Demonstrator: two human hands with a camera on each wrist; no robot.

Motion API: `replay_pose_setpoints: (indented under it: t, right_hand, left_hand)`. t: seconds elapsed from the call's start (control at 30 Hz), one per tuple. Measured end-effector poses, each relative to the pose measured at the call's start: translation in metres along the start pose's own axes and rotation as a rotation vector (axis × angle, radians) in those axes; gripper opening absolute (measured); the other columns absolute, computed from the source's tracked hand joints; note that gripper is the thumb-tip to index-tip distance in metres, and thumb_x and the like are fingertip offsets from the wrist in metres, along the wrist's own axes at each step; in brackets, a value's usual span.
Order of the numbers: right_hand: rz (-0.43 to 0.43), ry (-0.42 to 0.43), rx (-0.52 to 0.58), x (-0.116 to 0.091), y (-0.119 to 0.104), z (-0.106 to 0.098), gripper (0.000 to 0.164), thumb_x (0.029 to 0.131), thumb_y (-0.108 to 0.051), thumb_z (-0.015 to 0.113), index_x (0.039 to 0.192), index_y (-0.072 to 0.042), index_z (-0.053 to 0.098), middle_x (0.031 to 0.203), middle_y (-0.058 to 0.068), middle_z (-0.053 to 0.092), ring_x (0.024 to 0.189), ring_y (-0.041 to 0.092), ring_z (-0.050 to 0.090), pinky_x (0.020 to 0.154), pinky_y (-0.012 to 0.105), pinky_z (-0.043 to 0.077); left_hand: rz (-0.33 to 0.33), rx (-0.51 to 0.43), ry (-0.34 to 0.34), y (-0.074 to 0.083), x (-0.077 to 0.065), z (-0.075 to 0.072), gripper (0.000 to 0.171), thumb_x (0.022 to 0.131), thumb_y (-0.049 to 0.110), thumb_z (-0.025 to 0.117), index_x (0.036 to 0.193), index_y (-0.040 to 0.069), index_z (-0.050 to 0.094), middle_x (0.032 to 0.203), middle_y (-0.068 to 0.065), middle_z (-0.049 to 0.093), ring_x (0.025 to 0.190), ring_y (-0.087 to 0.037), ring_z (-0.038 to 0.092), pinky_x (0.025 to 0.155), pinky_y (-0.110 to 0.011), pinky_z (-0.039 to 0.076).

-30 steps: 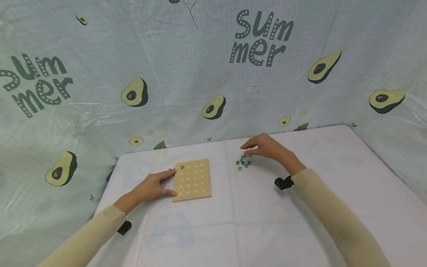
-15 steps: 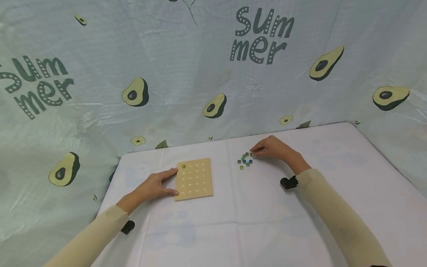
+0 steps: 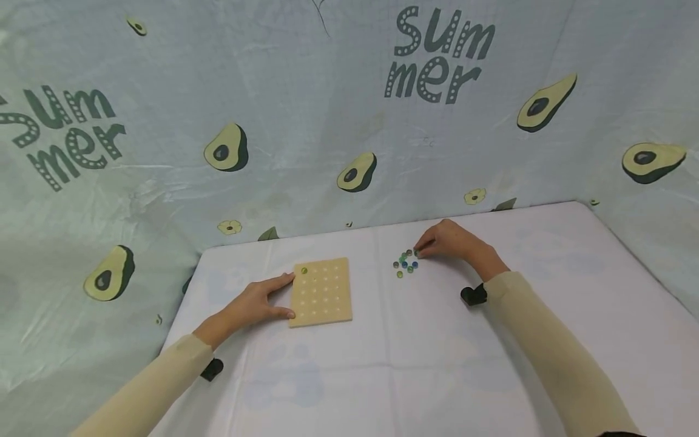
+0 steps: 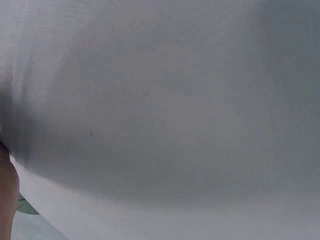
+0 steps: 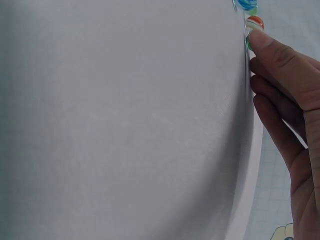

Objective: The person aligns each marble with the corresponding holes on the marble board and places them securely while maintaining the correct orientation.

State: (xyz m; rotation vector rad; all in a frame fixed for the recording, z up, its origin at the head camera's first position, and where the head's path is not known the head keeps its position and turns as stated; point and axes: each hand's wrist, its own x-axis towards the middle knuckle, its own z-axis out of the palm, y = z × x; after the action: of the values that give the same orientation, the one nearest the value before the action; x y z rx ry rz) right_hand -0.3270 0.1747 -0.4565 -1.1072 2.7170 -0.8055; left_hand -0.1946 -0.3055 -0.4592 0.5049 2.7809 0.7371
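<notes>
My left hand touches the left side of a light wooden board with rows of round dimples, thumb and forefinger spread along that edge. One yellow-green marble sits in the board's far left dimple. Off to the right, my right hand pinches a green marble at the edge of a loose cluster, its thumb covering most of it. A marble with an orange swirl and a blue marble show just beyond the thumb in the right wrist view.
Several glass marbles, a blue marble and a yellow-green marble among them, lie on the white tablecloth right of the board. A curtain printed with avocados hangs behind the table's far edge. Black wrist straps show at both sleeves.
My right hand has drawn back from above the marbles to the cluster's right side, its fingers closing at a marble there. The left hand stays at the board while the head view shifts slightly.
</notes>
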Motion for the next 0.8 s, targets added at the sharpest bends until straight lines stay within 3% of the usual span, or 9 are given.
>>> replay_pose_setpoints:
  t: [0.43, 0.8]
  right_hand:
    - [-0.007, 0.057, 0.009, -0.0005, 0.0018, 0.0015, 0.019, 0.082, -0.019, 0.086, 0.1, -0.014, 0.084, 0.096, -0.001, 0.079, 0.09, 0.015, 0.074, 0.079, 0.031, 0.06]
    - [0.093, 0.064, 0.026, -0.0057, 0.002, -0.0012, 0.019, 0.085, -0.023, 0.085, 0.103, -0.017, 0.084, 0.098, -0.004, 0.079, 0.092, 0.013, 0.074, 0.081, 0.034, 0.059]
  left_hand:
    - [0.009, 0.012, 0.011, 0.0018, -0.0003, -0.0027, 0.1, 0.077, 0.05, 0.086, 0.156, 0.01, 0.042, 0.158, -0.018, 0.04, 0.146, -0.039, 0.038, 0.114, -0.057, 0.037]
    - [0.024, 0.014, 0.004, 0.0011, 0.0023, -0.0015, 0.1, 0.078, 0.052, 0.085, 0.156, 0.009, 0.041, 0.158, -0.019, 0.04, 0.145, -0.04, 0.038, 0.114, -0.057, 0.038]
